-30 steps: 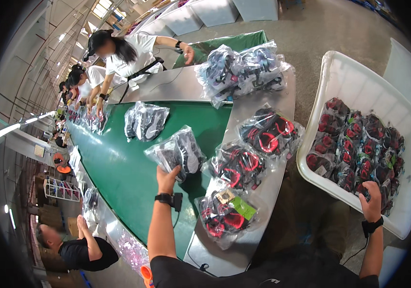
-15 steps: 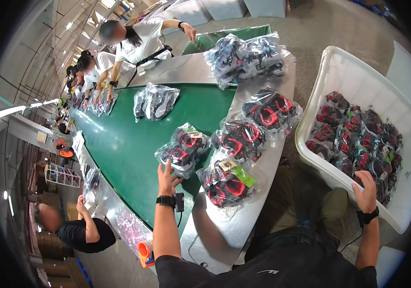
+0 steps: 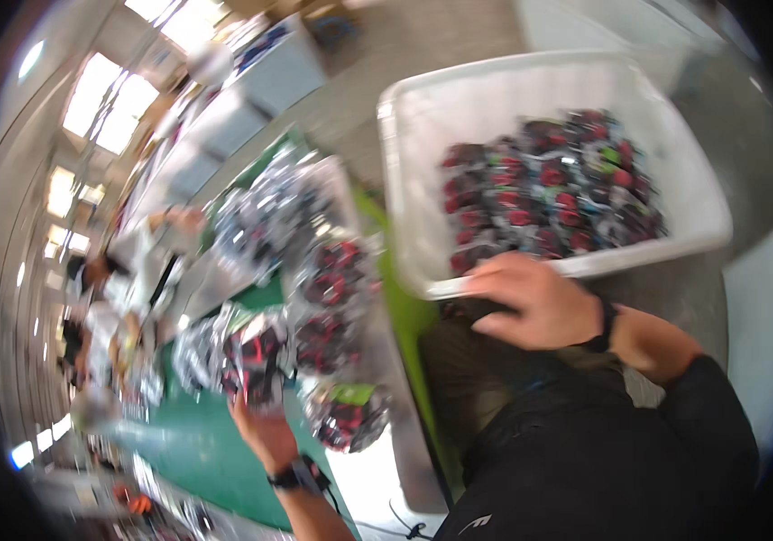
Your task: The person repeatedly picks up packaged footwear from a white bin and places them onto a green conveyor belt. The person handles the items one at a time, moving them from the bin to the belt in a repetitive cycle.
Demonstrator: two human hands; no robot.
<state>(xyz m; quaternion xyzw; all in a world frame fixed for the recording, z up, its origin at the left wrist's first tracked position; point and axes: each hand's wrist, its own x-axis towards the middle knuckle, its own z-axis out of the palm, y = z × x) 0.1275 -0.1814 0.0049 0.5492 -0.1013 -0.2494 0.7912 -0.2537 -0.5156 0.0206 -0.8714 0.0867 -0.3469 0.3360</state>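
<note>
My left hand [image 3: 265,435] is at the near end of a clear plastic bag of black and red shoes [image 3: 256,359], over the green belt; its fingers appear closed on the bag, partly hidden and blurred. My right hand [image 3: 533,305] is by the near rim of a white plastic bin [image 3: 675,254], thumb apart from the fingers, with nothing visible in it. Inside the bin stand rows of similar bagged black and red shoes [image 3: 553,185]. On the metal ledge beside the belt lies another bagged pair with a green tag [image 3: 346,417].
More bagged red and black shoes [image 3: 337,270] line the metal ledge, and a pile of grey-blue bagged shoes [image 3: 269,216] lies beyond. The green conveyor belt [image 3: 197,451] runs off to the left. Blurred co-workers in white [image 3: 138,270] stand along it. Pale bins [image 3: 287,63] stand behind.
The view has swung toward the bin, which now sits nearer the middle. My left hand has come to hold the bagged shoes it was reaching beside. My right hand stays by the bin's rim.
</note>
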